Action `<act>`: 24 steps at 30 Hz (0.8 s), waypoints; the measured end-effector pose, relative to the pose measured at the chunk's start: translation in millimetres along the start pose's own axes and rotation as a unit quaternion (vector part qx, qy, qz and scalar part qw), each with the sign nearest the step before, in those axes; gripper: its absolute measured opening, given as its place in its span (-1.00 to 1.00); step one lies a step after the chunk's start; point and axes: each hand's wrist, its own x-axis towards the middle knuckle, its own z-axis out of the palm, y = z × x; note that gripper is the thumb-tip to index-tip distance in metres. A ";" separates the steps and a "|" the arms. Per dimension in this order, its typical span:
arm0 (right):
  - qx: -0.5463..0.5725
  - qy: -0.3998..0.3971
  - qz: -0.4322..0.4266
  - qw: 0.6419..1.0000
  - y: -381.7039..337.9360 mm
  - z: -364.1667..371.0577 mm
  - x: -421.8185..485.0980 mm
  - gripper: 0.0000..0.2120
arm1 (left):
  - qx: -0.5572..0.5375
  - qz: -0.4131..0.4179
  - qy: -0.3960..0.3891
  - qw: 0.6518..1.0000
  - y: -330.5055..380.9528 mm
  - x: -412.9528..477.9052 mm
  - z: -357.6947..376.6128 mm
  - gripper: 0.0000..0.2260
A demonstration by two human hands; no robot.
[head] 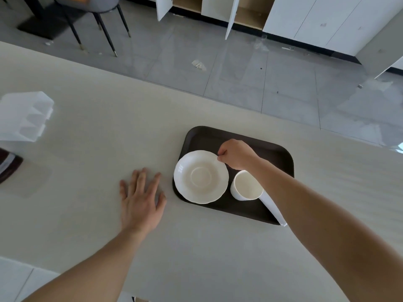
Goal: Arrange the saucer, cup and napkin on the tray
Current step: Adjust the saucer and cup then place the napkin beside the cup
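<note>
Right hand [236, 154] pinching the white scalloped porcelain saucer [201, 177] by its rim on the dark brown rectangular tray [281, 153].
A plain white cup [246, 186] stands just right of the saucer; left hand [141, 198] lies flat and released on the pale worktop [87, 214].

Bright, even daylight, soft shadows. Glare on glossy floor tiles [250, 79] beyond table's far edge. Wide-angle bend twd frame edges. White holder [24, 116] at table's left edge slightly blurred, overexposed.

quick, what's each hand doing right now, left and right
Left hand: open, flat on the table, holding nothing.
Right hand: closed, fingers pinching the far rim of the saucer on the tray.
</note>
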 end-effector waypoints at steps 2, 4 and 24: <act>0.018 -0.001 0.002 1.000 0.5 0.7 1.6 -0.87 | 0.002 0.001 0.000 1.000 0.4 0.0 0.3 -0.49; 0.037 -0.012 0.000 0.999 0.4 1.4 3.5 -0.87 | 0.005 0.000 -0.001 1.000 0.6 -0.1 0.2 -0.49; 0.152 0.044 0.075 0.985 22.0 -2.4 14.0 -0.88 | 0.015 0.002 -0.021 1.000 0.8 -0.8 -3.6 -0.47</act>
